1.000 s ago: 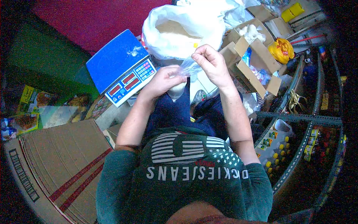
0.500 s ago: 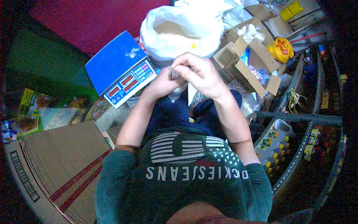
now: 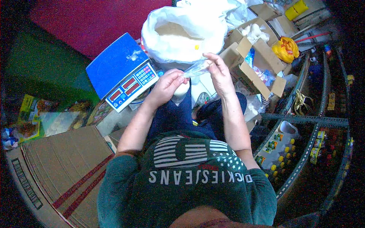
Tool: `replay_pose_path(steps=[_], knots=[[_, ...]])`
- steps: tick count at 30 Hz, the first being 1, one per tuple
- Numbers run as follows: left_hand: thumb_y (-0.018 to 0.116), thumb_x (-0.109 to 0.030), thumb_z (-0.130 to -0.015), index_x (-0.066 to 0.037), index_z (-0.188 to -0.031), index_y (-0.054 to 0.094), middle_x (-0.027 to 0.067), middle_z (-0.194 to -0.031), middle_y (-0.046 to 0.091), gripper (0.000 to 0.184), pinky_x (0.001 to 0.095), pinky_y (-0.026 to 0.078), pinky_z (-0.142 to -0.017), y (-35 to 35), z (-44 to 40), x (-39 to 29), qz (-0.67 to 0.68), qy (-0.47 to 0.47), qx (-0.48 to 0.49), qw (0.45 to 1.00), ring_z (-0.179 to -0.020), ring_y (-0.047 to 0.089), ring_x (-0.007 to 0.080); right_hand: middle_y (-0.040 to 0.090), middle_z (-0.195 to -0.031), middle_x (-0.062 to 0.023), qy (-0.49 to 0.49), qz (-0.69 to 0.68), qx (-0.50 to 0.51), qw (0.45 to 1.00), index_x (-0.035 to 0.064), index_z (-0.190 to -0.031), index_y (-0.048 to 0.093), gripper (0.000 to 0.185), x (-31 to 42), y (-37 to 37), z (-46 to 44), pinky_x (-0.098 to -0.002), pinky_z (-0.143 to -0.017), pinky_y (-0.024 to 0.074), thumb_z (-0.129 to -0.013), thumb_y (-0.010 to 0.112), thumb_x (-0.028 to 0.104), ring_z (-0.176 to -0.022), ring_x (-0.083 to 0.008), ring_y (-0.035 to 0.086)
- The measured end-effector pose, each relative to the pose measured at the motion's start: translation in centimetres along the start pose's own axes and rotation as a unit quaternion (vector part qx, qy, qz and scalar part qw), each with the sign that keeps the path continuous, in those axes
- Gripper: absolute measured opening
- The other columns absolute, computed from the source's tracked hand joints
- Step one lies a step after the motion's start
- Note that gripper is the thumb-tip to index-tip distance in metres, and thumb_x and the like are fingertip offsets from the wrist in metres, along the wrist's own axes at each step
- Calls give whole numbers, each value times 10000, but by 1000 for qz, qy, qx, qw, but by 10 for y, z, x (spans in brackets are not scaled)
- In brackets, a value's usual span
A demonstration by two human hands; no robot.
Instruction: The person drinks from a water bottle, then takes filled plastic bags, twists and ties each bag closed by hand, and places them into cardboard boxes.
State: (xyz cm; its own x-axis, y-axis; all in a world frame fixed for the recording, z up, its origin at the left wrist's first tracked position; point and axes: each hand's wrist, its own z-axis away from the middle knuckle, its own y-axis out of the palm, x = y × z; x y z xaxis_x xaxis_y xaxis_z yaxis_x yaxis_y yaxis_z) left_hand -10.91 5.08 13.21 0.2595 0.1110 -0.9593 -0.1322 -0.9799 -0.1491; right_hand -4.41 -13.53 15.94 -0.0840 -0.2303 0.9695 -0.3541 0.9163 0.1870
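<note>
My left hand (image 3: 167,86) is closed round the neck of a clear plastic bag (image 3: 196,70). The bag's filled lower part, with something white inside, hangs below my left fingers over my lap. My right hand (image 3: 220,75) pinches the bag's loose upper end and stretches it out to the right. Just beyond both hands stands a large white sack (image 3: 159,53), rolled open, with white granular or powdery stuff in it and a small yellow thing on top.
A digital scale with a blue platform (image 3: 114,64) stands at the left, some white residue on it. Open cardboard boxes (image 3: 247,74) and a yellow bag (image 3: 286,50) sit at the right. A large carton (image 3: 68,163) is at lower left. Shelves with yellow-capped bottles (image 3: 281,159) line the right.
My hands were together at the bag's neck. My right hand has moved away to the right, drawing out the clear upper end, while my left hand keeps hold near the same spot.
</note>
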Motion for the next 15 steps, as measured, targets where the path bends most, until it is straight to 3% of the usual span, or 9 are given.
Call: replay_pose_path(steps=[4,5,8,9,12,13,15], knots=[[511,-157,-864,-19,-843,588,124,-891,579,159,324,407,-826,9,-6,-1,-111,71,18,991,-898,550,211,603,-855,-1,13,122,124,985,26,-1002,611,187,13,-3,-1,-226,-727,437,-863,579,148,-779,-92,541],[530,-164,-853,-20,-849,588,127,-899,582,155,330,409,-827,10,-8,-2,-128,82,31,988,-893,554,215,623,-869,-31,6,126,116,985,16,-919,631,144,17,2,-1,-241,-728,448,-860,572,133,-789,-109,561],[597,-174,-809,-15,-873,589,110,-943,603,171,343,417,-826,19,-16,-21,-49,84,25,995,-902,564,206,628,-857,-51,-37,165,193,967,-6,-888,622,143,46,26,2,-254,-721,459,-855,567,122,-806,-114,576],[642,-172,-780,-14,-925,602,101,-980,613,219,346,420,-837,21,-19,-15,6,42,20,999,-924,564,194,631,-838,-69,-209,277,226,910,-18,-861,614,140,46,30,-2,-259,-710,465,-853,560,112,-784,-119,581],[631,-147,-793,-18,-996,606,92,-993,610,243,332,411,-864,23,-16,-7,123,-50,-14,991,-943,552,178,637,-825,-61,-100,193,178,960,-14,-867,618,138,45,28,-3,-259,-714,465,-853,570,114,-789,-113,581],[633,-161,-798,-22,-1018,622,105,-1030,596,261,321,383,-908,17,-17,-7,81,-59,18,995,-995,529,191,632,-817,-37,-39,137,131,981,-6,-877,622,130,33,19,-5,-250,-697,460,-853,582,116,-774,-97,570],[631,-161,-798,-21,-986,642,103,-1045,589,235,319,363,-928,8,-12,-17,76,-90,4,993,-1035,505,192,618,-795,-20,-17,120,63,991,8,-854,621,136,21,11,-6,-239,-691,444,-856,587,139,-756,-82,554]])
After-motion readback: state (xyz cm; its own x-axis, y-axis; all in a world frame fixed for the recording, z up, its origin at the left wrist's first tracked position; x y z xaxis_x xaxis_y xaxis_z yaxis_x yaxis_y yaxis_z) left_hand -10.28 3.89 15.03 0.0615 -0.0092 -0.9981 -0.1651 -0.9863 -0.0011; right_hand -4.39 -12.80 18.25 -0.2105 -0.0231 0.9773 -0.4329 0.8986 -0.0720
